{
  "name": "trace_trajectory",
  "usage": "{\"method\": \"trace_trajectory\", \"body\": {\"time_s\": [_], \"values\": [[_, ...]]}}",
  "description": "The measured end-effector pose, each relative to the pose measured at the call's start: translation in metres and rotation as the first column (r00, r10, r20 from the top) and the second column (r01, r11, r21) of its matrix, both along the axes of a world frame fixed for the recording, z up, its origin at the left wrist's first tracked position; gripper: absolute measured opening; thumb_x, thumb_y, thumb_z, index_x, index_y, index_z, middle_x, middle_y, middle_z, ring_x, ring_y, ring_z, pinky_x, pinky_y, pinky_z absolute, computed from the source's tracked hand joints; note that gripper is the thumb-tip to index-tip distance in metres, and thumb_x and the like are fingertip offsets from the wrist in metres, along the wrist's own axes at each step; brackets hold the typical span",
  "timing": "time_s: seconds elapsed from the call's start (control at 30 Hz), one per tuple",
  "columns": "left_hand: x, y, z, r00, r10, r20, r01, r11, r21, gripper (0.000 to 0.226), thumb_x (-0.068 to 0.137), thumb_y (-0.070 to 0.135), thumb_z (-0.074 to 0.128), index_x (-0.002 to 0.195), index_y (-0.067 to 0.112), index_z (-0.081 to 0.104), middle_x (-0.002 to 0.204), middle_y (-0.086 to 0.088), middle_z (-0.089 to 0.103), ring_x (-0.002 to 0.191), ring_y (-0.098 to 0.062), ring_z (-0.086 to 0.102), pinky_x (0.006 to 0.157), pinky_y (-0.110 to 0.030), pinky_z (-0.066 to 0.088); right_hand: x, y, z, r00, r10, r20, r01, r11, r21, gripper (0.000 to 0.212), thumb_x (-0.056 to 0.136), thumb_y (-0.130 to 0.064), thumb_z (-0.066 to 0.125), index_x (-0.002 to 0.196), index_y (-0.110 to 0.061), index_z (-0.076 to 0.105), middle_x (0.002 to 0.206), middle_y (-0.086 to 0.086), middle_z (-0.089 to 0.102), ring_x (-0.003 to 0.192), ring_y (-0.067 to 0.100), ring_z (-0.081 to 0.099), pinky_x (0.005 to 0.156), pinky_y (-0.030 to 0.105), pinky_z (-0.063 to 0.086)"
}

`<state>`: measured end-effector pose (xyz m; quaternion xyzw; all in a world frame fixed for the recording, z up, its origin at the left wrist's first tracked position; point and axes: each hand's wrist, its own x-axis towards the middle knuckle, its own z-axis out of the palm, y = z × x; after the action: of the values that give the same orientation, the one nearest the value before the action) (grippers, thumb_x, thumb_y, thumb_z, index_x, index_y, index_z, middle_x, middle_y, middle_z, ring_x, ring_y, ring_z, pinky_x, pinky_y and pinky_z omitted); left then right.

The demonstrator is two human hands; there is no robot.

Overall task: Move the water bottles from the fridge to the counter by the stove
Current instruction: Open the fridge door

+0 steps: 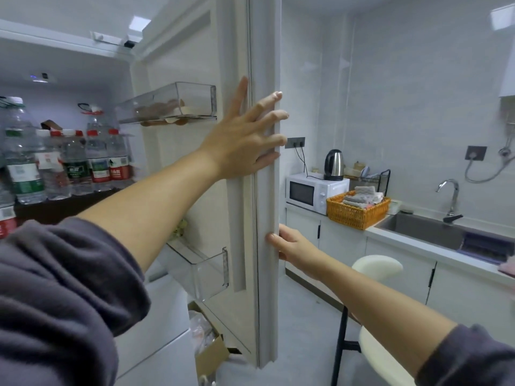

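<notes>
Several clear water bottles (97,160) with red caps stand in a row on a dark shelf inside the open fridge at the left, with larger jugs (21,151) beside and behind them. The white fridge door (264,207) stands open, edge-on in the middle of the view. My left hand (245,135) lies spread against the upper part of the door's edge, fingers nearly straight and reaching past it. Lower down, my right hand (289,245) holds the door edge, thumb on the front and fingers hidden behind. Neither hand touches a bottle.
Clear door bins (178,103) hold eggs. A cardboard box (209,346) sits low by the fridge. On the counter (412,240) to the right are a microwave (309,192), kettle (333,165), orange basket (355,211) and sink (434,229). A white stool (376,267) stands in front.
</notes>
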<state>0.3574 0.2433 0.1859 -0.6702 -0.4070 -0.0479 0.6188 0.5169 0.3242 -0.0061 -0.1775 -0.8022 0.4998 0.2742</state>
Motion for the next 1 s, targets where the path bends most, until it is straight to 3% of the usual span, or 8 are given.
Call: {"method": "trace_trajectory", "body": {"time_s": [0.2, 0.3, 0.47, 0.63, 0.73, 0.87, 1.0], "values": [[0.011, 0.04, -0.005, 0.997, -0.079, 0.006, 0.079, 0.996, 0.05, 0.032, 0.099, 0.036, 0.041, 0.098, 0.022, 0.07, 0.128, -0.01, 0.059, 0.138, -0.037, 0.038, 0.108, -0.074, 0.013, 0.006, 0.023, -0.002, 0.997, -0.069, -0.046, 0.064, 0.994, -0.088, 0.028, 0.106, -0.022, 0.037, 0.129, -0.017, 0.054, 0.128, 0.012, 0.062, 0.119, 0.029, 0.058, 0.102, 0.043, 0.049], [0.014, 0.06, -0.007, 0.995, -0.104, 0.001, 0.104, 0.993, 0.063, 0.034, 0.1, 0.034, 0.04, 0.095, 0.021, 0.071, 0.125, -0.01, 0.06, 0.137, -0.038, 0.039, 0.109, -0.073, 0.012, 0.007, 0.039, -0.007, 0.991, -0.116, -0.06, 0.109, 0.988, -0.113, 0.029, 0.106, -0.026, 0.037, 0.127, -0.017, 0.056, 0.126, 0.017, 0.062, 0.118, 0.036, 0.056, 0.103, 0.051, 0.046], [0.02, 0.092, -0.012, 0.999, -0.055, 0.001, 0.054, 0.995, 0.083, 0.039, 0.1, 0.033, 0.036, 0.092, 0.02, 0.071, 0.127, -0.01, 0.06, 0.138, -0.038, 0.038, 0.111, -0.072, 0.01, 0.009, 0.065, -0.012, 0.978, -0.193, -0.08, 0.179, 0.972, -0.152, 0.032, 0.106, -0.029, 0.036, 0.126, -0.014, 0.056, 0.125, 0.02, 0.061, 0.118, 0.037, 0.056, 0.102, 0.049, 0.045], [0.028, 0.119, -0.014, 1.0, -0.016, 0.015, 0.015, 0.997, 0.081, 0.041, 0.098, 0.031, 0.035, 0.091, 0.019, 0.074, 0.122, -0.009, 0.062, 0.137, -0.038, 0.04, 0.111, -0.07, 0.009, 0.006, 0.09, -0.017, 0.963, -0.249, -0.103, 0.228, 0.957, -0.177, 0.034, 0.106, -0.032, 0.036, 0.126, -0.015, 0.058, 0.116, 0.01, 0.067, 0.11, 0.029, 0.061, 0.099, 0.048, 0.047], [0.031, 0.136, -0.014, 0.999, 0.023, 0.029, -0.026, 0.996, 0.085, 0.034, 0.095, 0.027, 0.043, 0.088, 0.018, 0.075, 0.117, -0.01, 0.065, 0.135, -0.039, 0.042, 0.112, -0.069, 0.01, 0.004, 0.109, -0.019, 0.949, -0.293, -0.114, 0.269, 0.945, -0.185, 0.035, 0.106, -0.033, 0.036, 0.123, -0.012, 0.059, 0.118, 0.016, 0.064, 0.112, 0.034, 0.059, 0.1, 0.048, 0.047], [0.036, 0.156, -0.013, 0.998, 0.034, 0.046, -0.037, 0.996, 0.082, 0.029, 0.093, 0.026, 0.049, 0.085, 0.017, 0.076, 0.111, -0.01, 0.067, 0.133, -0.04, 0.045, 0.111, -0.068, 0.012, -0.001, 0.133, -0.022, 0.93, -0.346, -0.126, 0.319, 0.928, -0.194, 0.039, 0.105, -0.037, 0.038, 0.119, -0.006, 0.058, 0.111, 0.019, 0.063, 0.1, 0.026, 0.061, 0.097, 0.048, 0.048], [0.038, 0.176, -0.015, 0.996, 0.073, 0.043, -0.075, 0.995, 0.067, 0.029, 0.091, 0.025, 0.049, 0.082, 0.017, 0.077, 0.104, -0.009, 0.069, 0.13, -0.039, 0.048, 0.111, -0.068, 0.014, -0.006, 0.152, -0.024, 0.909, -0.393, -0.143, 0.36, 0.909, -0.208, 0.039, 0.105, -0.038, 0.038, 0.113, -0.008, 0.06, 0.095, 0.002, 0.066, 0.092, 0.017, 0.061, 0.087, 0.037, 0.05]]}}
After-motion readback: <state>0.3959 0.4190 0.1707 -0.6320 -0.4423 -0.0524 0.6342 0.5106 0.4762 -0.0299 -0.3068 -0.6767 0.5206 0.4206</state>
